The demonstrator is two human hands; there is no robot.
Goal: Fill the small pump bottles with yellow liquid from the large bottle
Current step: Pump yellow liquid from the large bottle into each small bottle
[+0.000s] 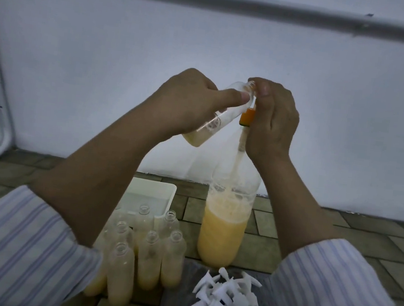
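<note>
One small pump bottle (212,118) sits in our left hand (186,102), tilted with its open neck up and to the right, a little yellow liquid pooled at its low end. Our left fingers curl round its body and the thumb lies along its shoulder near the neck. Right against that neck, our right hand (270,125) is closed on an orange-collared pump piece (246,117), thumb and fingertips pinching at its top where it meets the small bottle's mouth. From under this grasp a pale tube (239,154) runs straight down into the large bottle (225,222), which stands upright directly below our right hand and is about half full of yellow liquid with froth at the surface.

Below our left grip and to the left of the large bottle stands a cluster of small bottles (155,256), all uncapped and upright, most holding yellow liquid; our left forearm hides part of the group, so we cannot count them. Behind that cluster lies a white tray (165,194). Below our right grip, in front of the large bottle, lies a loose heap of white pump tops (223,300). Everything stands on a tiled floor (338,235) that meets a white wall (130,67) beyond our hands. Striped sleeves (19,245) cover both our arms up to mid-forearm.
</note>
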